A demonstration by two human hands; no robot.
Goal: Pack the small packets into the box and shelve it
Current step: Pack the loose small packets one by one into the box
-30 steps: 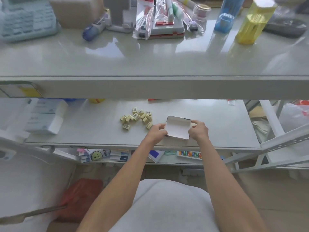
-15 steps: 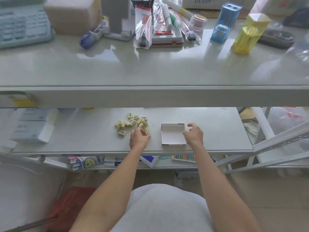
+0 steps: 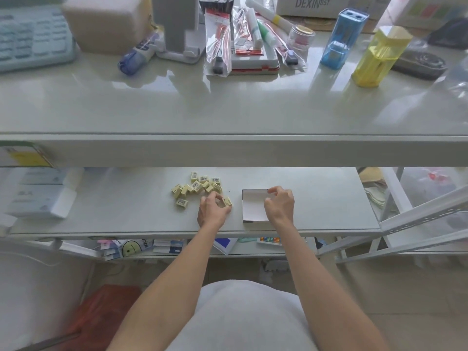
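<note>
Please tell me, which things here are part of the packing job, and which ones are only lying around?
For the job:
- small yellow packets
- open white box
- left hand, picking up a packet
- right hand, on the box

Lying about:
- yellow container
- blue container
- calculator

On the bench, a yellow container stands at two o'clock, a blue one beside it, a calculator at ten o'clock.
</note>
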